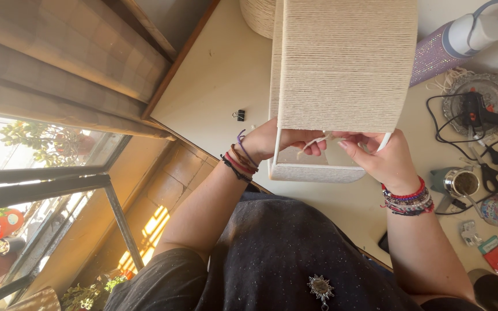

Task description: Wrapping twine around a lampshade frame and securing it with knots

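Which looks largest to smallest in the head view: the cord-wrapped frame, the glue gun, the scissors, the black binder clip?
1. Cord-wrapped frame, though it is nearest the camera.
2. and 3. Glue gun and scissors look alike; unranked.
4. Black binder clip.

The person wears a dark charcoal top (pixel 272 253) flecked with tiny pale specks, its short sleeves ending above the elbows. A small silver sun-shaped brooch (pixel 320 286) sits on the chest. The left hand (pixel 280 141) has a wrist stacked with thin cords and bands (pixel 238 160) in black, red, brown and purple. The right hand (pixel 383 158) has a wrist that carries several rows of beaded bracelets (pixel 408 200), red nearest the hand, then mixed pale and dark beads.
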